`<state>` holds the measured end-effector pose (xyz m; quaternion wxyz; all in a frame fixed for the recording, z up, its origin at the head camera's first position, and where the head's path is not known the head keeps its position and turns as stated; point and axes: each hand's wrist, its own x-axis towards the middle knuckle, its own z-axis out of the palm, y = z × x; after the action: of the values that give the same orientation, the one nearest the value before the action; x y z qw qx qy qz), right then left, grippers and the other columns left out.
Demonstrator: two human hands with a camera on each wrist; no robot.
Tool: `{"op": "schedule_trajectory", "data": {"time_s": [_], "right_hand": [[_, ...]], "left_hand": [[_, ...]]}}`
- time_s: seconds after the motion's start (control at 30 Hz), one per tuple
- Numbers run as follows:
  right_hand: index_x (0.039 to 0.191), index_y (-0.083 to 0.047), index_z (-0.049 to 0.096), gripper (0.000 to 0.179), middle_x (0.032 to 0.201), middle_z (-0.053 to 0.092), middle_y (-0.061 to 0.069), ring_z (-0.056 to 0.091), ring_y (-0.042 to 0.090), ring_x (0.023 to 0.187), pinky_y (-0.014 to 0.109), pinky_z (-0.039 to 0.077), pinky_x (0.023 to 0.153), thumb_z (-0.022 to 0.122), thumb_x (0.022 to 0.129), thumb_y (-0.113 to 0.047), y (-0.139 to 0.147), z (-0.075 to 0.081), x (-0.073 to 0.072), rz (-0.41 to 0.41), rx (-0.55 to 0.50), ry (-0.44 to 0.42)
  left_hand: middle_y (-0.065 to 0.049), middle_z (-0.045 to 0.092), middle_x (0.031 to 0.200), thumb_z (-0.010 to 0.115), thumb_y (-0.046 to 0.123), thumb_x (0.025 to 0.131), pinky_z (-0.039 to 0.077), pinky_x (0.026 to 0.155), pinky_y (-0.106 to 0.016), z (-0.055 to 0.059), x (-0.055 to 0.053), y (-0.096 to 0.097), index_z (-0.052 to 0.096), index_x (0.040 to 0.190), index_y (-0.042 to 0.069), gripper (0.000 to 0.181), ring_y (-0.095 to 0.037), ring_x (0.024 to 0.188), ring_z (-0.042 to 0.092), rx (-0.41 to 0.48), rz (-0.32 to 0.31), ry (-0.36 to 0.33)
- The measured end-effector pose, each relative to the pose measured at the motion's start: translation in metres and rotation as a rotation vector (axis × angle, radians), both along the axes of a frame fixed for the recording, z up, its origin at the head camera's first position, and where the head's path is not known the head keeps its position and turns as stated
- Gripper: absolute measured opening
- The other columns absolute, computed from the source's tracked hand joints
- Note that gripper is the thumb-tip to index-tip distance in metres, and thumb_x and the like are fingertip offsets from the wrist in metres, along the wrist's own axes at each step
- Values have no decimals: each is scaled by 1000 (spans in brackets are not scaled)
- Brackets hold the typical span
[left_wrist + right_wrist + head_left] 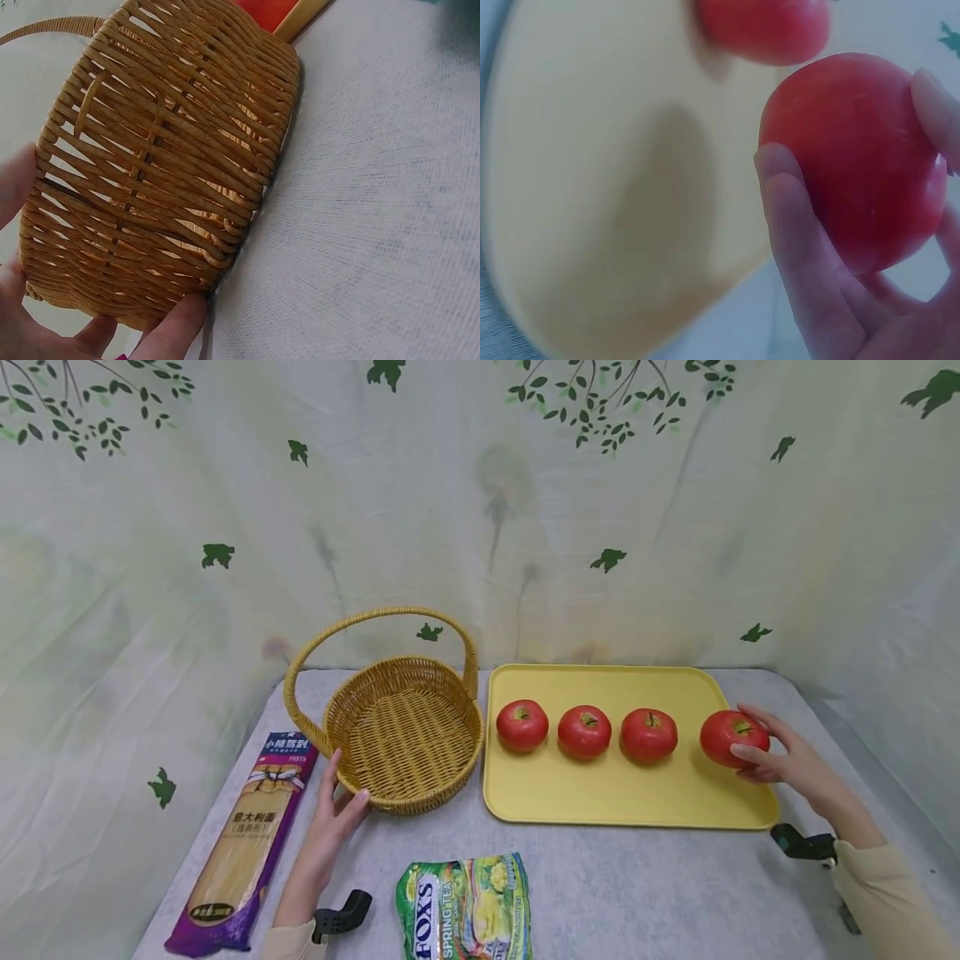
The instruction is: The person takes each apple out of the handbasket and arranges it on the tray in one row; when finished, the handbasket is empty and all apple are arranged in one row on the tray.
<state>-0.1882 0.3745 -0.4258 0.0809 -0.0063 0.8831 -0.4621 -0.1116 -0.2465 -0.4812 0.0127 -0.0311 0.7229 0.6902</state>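
Note:
My right hand (776, 756) grips a red apple (733, 739) over the right end of a yellow tray (570, 802). In the right wrist view, thumb and fingers curve around this apple (855, 161), and its shadow falls on the tray apart from it. Three more apples stand in a row on the tray: one at left (522, 726), one in the middle (584, 732) and one at right (648, 736). My left hand (333, 818) holds the front left side of a woven basket (405, 735), thumb at the rim. Fingers (180, 322) reach its lower edge in the left wrist view.
A purple pack of pasta (247, 843) lies left of the basket. Near the front edge of the grey table (637, 893) lies a green bag of Fox's candy (465, 906). The basket's tall handle (390, 612) arches up at the back, before a leaf-patterned curtain (420, 527).

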Motion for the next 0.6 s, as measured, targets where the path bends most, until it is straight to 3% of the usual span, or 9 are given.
{"op": "schedule_trajectory", "data": {"time_s": [0.17, 0.23, 0.33, 0.47, 0.6], "right_hand": [[154, -15, 13, 85, 138, 23, 30, 65, 25, 82, 34, 57, 67, 66, 91, -35, 6, -19, -5, -13, 8, -4], [154, -20, 14, 84, 138, 22, 29, 63, 22, 84, 33, 56, 67, 66, 90, -37, 9, -28, -8, -13, 15, -3], [154, -22, 15, 84, 141, 19, 29, 58, 27, 94, 31, 56, 67, 66, 90, -38, 9, -37, -11, -8, 18, -5], [155, -22, 11, 91, 146, 14, 30, 38, 46, 116, 35, 57, 71, 68, 87, -42, 3, -39, -14, 5, 3, -19], [155, -20, 12, 90, 146, 15, 31, 29, 51, 120, 36, 57, 70, 69, 87, -41, -5, -35, -16, -12, 23, -18]], "left_hand": [[-15, -1, 157, 51, 19, 100, 35, 101, -30, -1, 0, -1, 0, 153, 38, 75, -39, 139, 18, -4, -2, 4], [-15, -1, 157, 51, 20, 100, 32, 103, -36, -1, 1, -1, 0, 153, 37, 76, -39, 139, 18, -5, -2, 2], [-15, -1, 157, 50, 19, 100, 27, 105, -45, -1, 0, -1, -1, 154, 36, 76, -39, 139, 17, -8, -3, 0], [-15, -2, 157, 50, 18, 101, 24, 106, -50, -1, 0, -1, -1, 154, 34, 75, -40, 139, 16, -7, -4, 5], [-15, -2, 157, 50, 17, 101, 24, 106, -52, -1, 0, 0, -1, 154, 33, 75, -41, 139, 16, -3, -3, 10]]}}
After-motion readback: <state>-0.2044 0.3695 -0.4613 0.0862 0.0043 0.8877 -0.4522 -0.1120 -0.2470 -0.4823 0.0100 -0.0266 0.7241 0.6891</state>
